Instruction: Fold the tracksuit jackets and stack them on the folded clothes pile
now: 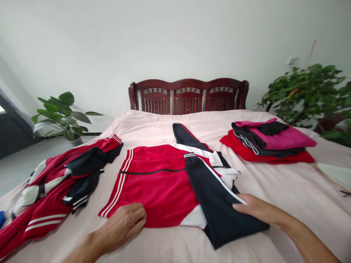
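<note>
A potted plant stands at the frame's left, above a rumpled red-and-navy tracksuit garment at lower left. At lower centre-left the left hand, fingers bent and close together, rests at the near edge of a red zip jacket spread mid-frame — whether it pinches cloth I cannot tell. Rightward, a navy sleeve lies folded across the jacket; the right hand's thumb overlaps it — other fingers mostly hidden, grip unclear. Folded clothes sit stacked at right.
</note>
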Demonstrator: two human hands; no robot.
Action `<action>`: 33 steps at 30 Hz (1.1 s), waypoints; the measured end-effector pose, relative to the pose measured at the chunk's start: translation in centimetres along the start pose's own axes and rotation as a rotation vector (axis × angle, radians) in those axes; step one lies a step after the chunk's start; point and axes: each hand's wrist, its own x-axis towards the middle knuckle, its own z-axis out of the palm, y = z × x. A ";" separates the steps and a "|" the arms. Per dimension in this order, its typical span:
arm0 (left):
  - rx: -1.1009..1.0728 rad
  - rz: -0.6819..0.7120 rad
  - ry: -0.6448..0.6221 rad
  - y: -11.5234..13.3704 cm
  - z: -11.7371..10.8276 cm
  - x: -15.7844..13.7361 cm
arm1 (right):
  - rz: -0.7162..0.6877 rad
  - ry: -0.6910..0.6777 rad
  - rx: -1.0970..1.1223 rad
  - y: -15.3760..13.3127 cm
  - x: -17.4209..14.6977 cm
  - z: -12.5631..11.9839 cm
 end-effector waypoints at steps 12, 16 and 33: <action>0.104 -0.082 0.077 -5.0 -0.9 20.0 | -0.599 0.142 -0.809 -10.6 3.4 10.2; 0.100 -0.120 -0.017 -6.5 0.6 24.9 | -0.585 0.082 -0.850 -8.1 3.8 11.5; 0.183 -0.410 0.105 -10.6 2.9 34.0 | -0.944 0.164 -0.795 1.5 8.2 14.7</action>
